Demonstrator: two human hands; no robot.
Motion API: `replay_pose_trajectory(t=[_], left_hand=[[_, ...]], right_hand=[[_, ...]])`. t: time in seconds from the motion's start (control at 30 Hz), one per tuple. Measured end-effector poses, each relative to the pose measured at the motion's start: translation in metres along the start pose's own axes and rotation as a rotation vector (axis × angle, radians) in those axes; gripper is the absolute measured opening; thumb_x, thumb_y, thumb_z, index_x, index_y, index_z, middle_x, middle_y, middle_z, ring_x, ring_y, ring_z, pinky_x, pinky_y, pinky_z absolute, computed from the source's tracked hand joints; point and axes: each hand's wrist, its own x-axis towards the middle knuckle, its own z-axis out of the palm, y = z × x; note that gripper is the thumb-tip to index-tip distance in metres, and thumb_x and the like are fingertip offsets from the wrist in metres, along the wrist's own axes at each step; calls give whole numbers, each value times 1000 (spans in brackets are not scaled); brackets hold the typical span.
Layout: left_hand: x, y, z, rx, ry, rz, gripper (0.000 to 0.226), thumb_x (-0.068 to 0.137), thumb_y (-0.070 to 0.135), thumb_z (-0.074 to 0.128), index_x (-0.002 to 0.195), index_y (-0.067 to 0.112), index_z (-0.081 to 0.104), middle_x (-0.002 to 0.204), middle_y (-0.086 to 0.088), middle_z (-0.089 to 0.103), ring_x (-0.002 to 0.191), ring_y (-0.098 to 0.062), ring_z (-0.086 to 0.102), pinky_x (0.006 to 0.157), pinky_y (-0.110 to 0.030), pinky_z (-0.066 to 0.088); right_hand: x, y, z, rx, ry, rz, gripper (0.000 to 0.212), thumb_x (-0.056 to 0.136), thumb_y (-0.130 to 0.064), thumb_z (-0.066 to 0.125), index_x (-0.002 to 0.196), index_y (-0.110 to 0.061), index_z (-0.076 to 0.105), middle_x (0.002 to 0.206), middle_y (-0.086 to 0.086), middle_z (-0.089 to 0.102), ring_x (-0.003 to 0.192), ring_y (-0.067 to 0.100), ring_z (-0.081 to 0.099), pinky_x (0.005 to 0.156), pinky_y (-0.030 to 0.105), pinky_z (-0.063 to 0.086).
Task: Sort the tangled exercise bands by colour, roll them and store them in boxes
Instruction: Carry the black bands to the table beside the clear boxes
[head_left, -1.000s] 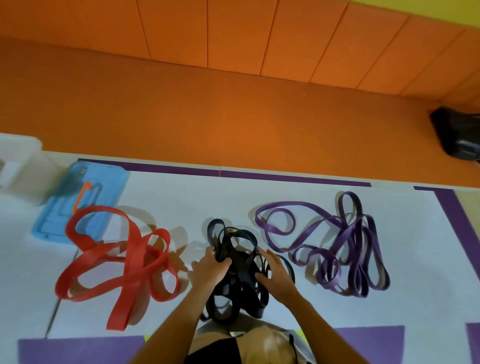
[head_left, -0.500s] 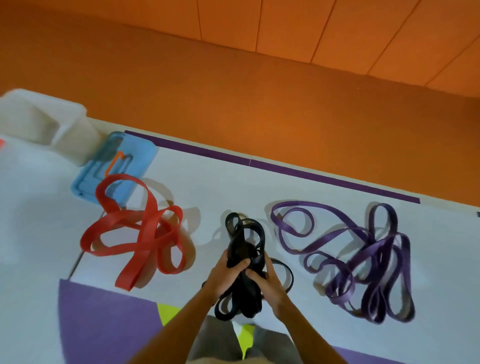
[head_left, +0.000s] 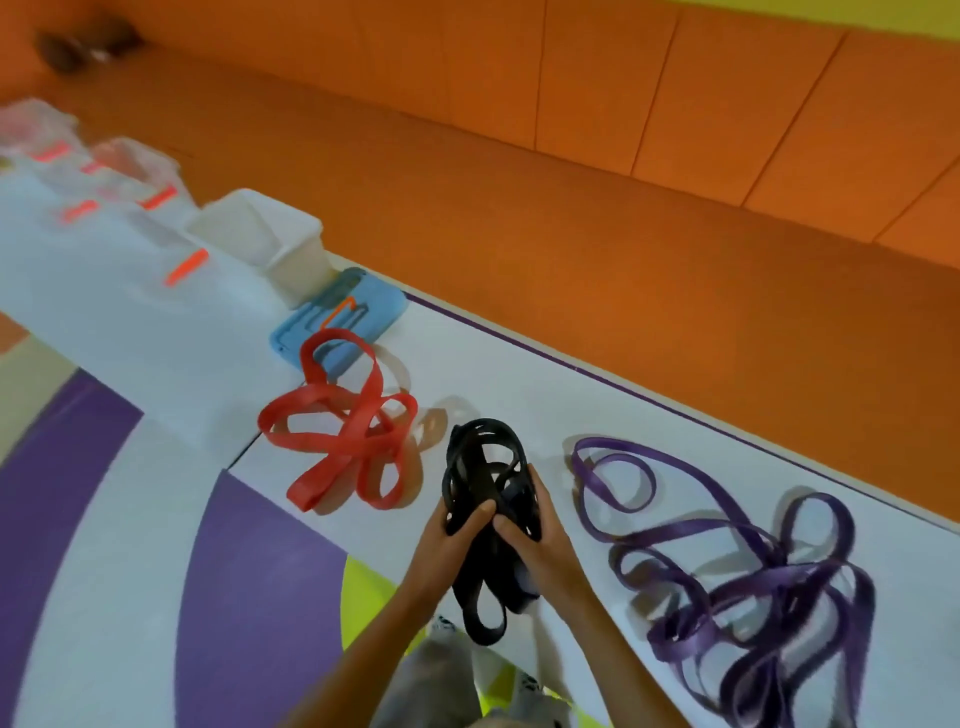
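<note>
arms (head_left: 363, 649) — bare, no sleeves | legs — grey trousers (head_left: 431, 675)

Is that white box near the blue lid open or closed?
Open. The white box has no lid on and its inside shows; the blue lid lies flat beside it. Whether anything is inside, I cannot tell.

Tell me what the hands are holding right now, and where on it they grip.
Both hands, left hand and right hand, hold the bunch of black bands, gripping it around its middle, thumbs on top. Loops stick out above and hang below the grip.
</note>
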Motion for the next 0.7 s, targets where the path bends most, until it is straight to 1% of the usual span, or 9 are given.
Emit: replay_pose_trajectory(t=[0.1,0.17,0.23,0.33,0.4,0.5,0.57,0.63,0.7], left_hand=[[-16,14,-12,-76,38,43,26,100,41,69,126,42,71,125,2,78,116,-18,75,93,-28,61],[-24,24,-24,-114,84,96,31,98,44,67,130,42,68,128,2,76,117,-17,74,93,-28,62],[-30,33,-43,-158,134,141,39,98,45,65,137,41,63,131,5,75,120,-16,73,91,-28,62],[-37,43,-81,-226,211,225,45,99,45,63,143,43,57,135,6,72,122,-15,71,96,-34,61],[-40,48,-111,-251,258,254,45,99,47,65,144,44,56,138,5,71,124,-17,70,100,-37,60],[-43,55,-168,-251,350,289,48,93,52,69,140,44,60,135,6,73,123,-15,71,98,-27,60],[-45,58,-215,-272,415,320,54,88,55,70,139,41,61,132,7,74,122,-14,71,97,-30,60],[-46,56,-265,-300,454,350,56,88,53,71,140,38,61,132,8,74,122,-12,71,100,-33,59],[-49,54,-311,-334,478,358,54,87,52,73,137,37,63,132,6,74,121,-13,72,98,-33,60]], right_hand=[[-5,-28,15,-49,-20,-61,86,78,-67,71,152,-61,28,133,-38,56,124,-6,58,103,23,49],[-4,-48,27,-102,-39,-106,84,79,-68,67,153,-60,28,137,-30,56,127,-1,57,105,26,49],[2,-68,42,-124,-67,-155,82,81,-65,65,154,-57,29,144,-23,56,132,2,55,108,29,48],[10,-94,79,-158,-128,-222,81,82,-62,65,155,-55,30,147,-21,55,136,2,53,112,32,47],[15,-106,113,-168,-165,-256,77,83,-62,65,153,-59,32,145,-27,55,135,0,53,111,29,48],[23,-125,175,-174,-213,-279,70,84,-59,66,148,-62,37,138,-31,59,132,0,56,111,34,50],[27,-135,224,-170,-240,-302,68,87,-54,68,149,-55,41,140,-26,60,132,1,56,114,41,49],[30,-142,274,-194,-271,-321,69,91,-49,69,153,-47,40,145,-21,59,137,3,54,117,45,45],[33,-147,322,-203,-294,-323,71,92,-51,69,155,-47,36,147,-22,57,139,2,51,118,45,42]])
